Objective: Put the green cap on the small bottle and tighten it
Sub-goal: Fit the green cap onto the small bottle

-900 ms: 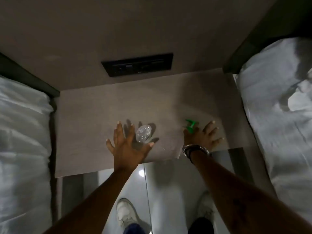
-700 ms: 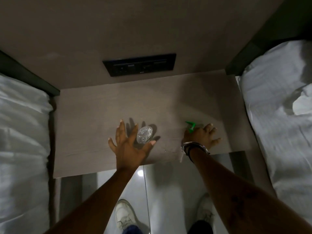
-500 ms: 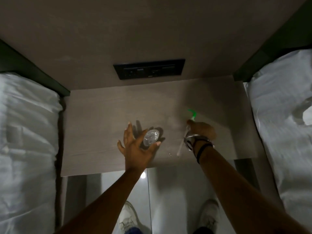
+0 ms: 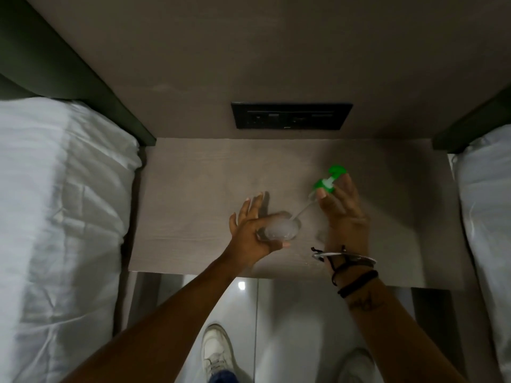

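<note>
Green cap lifted, small bottle gripped on the worktop

Left hand (image 4: 254,230) wrapped around small bottle (image 4: 279,230) standing on worktop (image 4: 193,189); right hand (image 4: 341,208) pinching green cap (image 4: 327,181) above and right of it, dip tube slanting down to the bottle mouth.

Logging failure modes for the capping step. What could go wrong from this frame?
1. The green cap is held tilted in the right hand, its dip tube slanting toward the small bottle; the thin tube could catch the rim and bend.
2. The left hand grips the bottle loosely, with several fingers splayed; it could tip or spin during tightening.
3. Dim light and a clear bottle make alignment hard to judge.
</note>
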Demonstrator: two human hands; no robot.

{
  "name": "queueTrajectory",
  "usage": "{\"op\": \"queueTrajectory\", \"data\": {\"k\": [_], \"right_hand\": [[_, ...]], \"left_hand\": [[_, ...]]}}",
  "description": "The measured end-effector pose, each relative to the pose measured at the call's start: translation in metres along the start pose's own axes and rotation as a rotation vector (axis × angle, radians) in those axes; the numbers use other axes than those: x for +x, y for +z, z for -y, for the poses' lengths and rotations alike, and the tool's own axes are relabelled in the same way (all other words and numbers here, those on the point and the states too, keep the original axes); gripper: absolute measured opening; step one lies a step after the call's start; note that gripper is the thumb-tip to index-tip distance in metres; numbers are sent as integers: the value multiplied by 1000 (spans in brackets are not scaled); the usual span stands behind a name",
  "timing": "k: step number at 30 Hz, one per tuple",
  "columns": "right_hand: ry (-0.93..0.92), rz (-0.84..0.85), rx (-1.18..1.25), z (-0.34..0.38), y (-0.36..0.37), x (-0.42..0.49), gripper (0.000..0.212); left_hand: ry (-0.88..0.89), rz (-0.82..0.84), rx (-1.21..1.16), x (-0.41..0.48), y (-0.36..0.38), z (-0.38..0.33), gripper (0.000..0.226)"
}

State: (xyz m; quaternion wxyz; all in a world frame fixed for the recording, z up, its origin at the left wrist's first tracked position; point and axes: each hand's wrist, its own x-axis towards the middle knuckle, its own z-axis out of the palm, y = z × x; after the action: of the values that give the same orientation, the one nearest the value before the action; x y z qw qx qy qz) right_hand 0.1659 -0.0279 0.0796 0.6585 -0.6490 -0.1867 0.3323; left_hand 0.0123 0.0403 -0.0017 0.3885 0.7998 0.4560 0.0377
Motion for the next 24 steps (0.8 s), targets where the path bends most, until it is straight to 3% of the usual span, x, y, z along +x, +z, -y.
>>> {"op": "queueTrajectory", "data": {"k": [8,11,14,17,21,24], "right_hand": [[-278,304,-709,-27,-2,-17,33],[-368,333,-790,-31,1,-14,36],[-361,355,-830,-40,2,-17,38],[-333,313,-869,-50,-2,-19,39],[-344,393,-923,-49,-1,-17,77],[-383,454,-888,-42,1,-13,54]], "left_hand": [[64,-40,54,1,3,7,63],[79,-68,78,4,7,12,65],[94,-103,46,2,10,17,53],[118,-133,30,1,13,20,62],[147,-127,68,3,13,22,67],[157,-167,45,3,14,22,61]]}}
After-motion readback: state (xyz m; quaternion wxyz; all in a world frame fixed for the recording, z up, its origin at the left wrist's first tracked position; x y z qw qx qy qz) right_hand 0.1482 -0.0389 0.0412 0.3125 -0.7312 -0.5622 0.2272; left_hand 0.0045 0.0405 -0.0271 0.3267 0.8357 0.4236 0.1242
